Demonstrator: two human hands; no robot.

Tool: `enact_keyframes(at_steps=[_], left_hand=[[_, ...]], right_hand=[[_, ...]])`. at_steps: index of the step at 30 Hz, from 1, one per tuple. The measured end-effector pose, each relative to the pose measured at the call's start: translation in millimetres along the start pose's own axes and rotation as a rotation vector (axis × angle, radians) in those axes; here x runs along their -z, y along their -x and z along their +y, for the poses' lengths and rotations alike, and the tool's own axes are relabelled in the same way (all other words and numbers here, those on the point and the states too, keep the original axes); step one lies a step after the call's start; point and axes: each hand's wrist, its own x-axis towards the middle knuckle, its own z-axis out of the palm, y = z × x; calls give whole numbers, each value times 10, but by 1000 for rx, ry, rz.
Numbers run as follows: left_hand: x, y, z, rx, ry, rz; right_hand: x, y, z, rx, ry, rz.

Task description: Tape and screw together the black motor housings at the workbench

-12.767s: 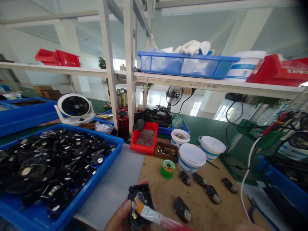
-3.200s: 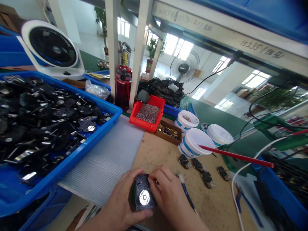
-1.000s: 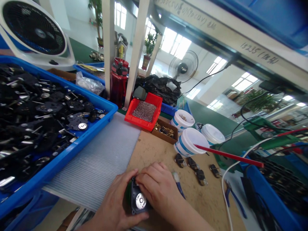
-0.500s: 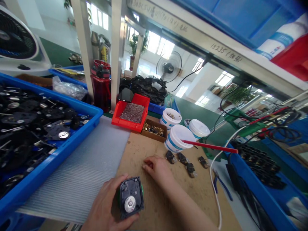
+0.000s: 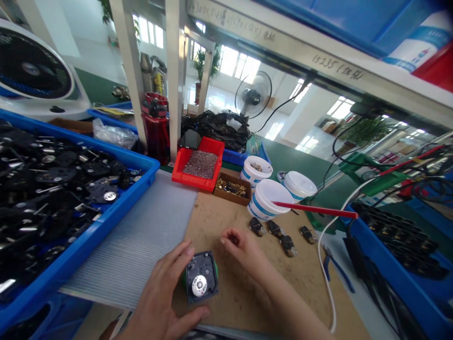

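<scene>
A dark square motor housing with a round silver disc inside and a green edge sits on the brown board, its open face up. My left hand is spread around its left side, thumb and fingers wide apart. The index fingertip is close to the upper left corner; whether it touches, I cannot tell. Over the board, right of the housing, my right hand has its fingers curled together. What they hold, if anything, is hidden. Several small black parts with metal ends lie beyond the right hand.
Left is a blue bin of black parts. Behind the board are a red tray of tiny metal pieces, a brown box of brass parts and white tubs, one holding a red stick. Pliers and a white cable lie right.
My left hand has loosened from the housing, with thumb and fingers now wider apart. My right hand stays curled over the board. The whole view has shifted slightly.
</scene>
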Motion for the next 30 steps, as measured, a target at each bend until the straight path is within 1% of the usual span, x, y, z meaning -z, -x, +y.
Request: enact_keyframes(at_steps=[3, 5, 7, 8, 10, 12, 15, 17, 20, 23, 26, 28, 30], left_hand=[[53, -1, 76, -52, -43, 26], [58, -8, 120, -57, -64, 23], [44, -20, 150, -48, -71, 27], [35, -26, 159, -48, -70, 32], [17, -35, 167, -54, -69, 41], [7, -40, 167, -64, -75, 50], [6, -40, 156, -81, -84, 59], [3, -33, 145, -90, -85, 61], [-15, -13, 124, -95, -71, 49], [-38, 6, 93, -96, -41, 36], [-31, -5, 42, -113, -31, 24], [-12, -22, -22, -162, -48, -15], [-8, -27, -131, -234, -74, -54]], right_hand=[[-16, 419, -112, 41, -198, 49], [-93, 650, -180, 122, -360, 144], [-196, 784, -222, 196, -448, 243], [-248, 814, -233, 215, -456, 278], [-338, 822, -239, 217, -433, 291], [-397, 800, -236, 211, -437, 273], [-417, 782, -237, 220, -434, 253], [-391, 790, -245, 219, -402, 249], [-319, 803, -280, 187, -301, 192], [-234, 779, -363, 122, -229, 137], [-151, 721, -479, 92, -150, 130], [-101, 686, -554, 86, -40, 127], [-66, 667, -614, 86, 76, 118]])
